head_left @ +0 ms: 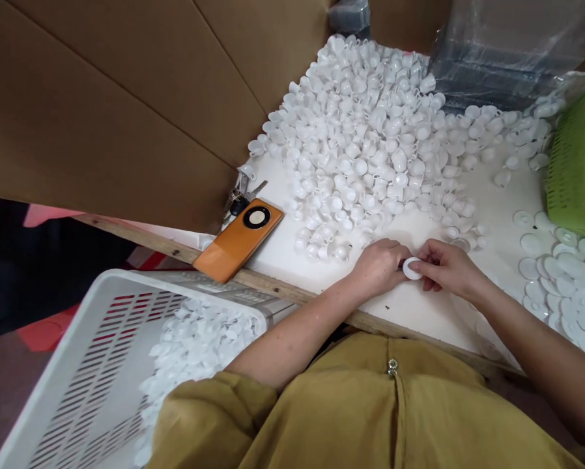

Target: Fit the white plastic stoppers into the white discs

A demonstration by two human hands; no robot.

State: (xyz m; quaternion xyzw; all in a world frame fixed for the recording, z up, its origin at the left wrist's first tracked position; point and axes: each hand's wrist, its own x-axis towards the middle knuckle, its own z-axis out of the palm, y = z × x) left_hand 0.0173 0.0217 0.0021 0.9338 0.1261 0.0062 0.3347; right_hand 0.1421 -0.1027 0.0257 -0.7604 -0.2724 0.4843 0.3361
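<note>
My right hand [449, 268] pinches a small white plastic saucer [412, 268] between thumb and fingers, its round face turned up toward me. Right against its left edge is my left hand [383, 266], closed, with curled fingertips mostly hidden; what they hold, if anything, I cannot make out. Beyond both hands spreads a large heap of tiny white toy cups [365, 143] with handles. Flat white saucers [566, 286] like the held one lie in a loose pile to the right, partly behind my right forearm.
An orange phone [241, 241] rests at the table's wooden front edge, beside keys [238, 200]. A white slotted basket [97, 312] with small white pieces stands below left. At right is a green basket [573, 163]. Cardboard [126, 111] walls the left; plastic-wrapped packs [498, 71] stand behind.
</note>
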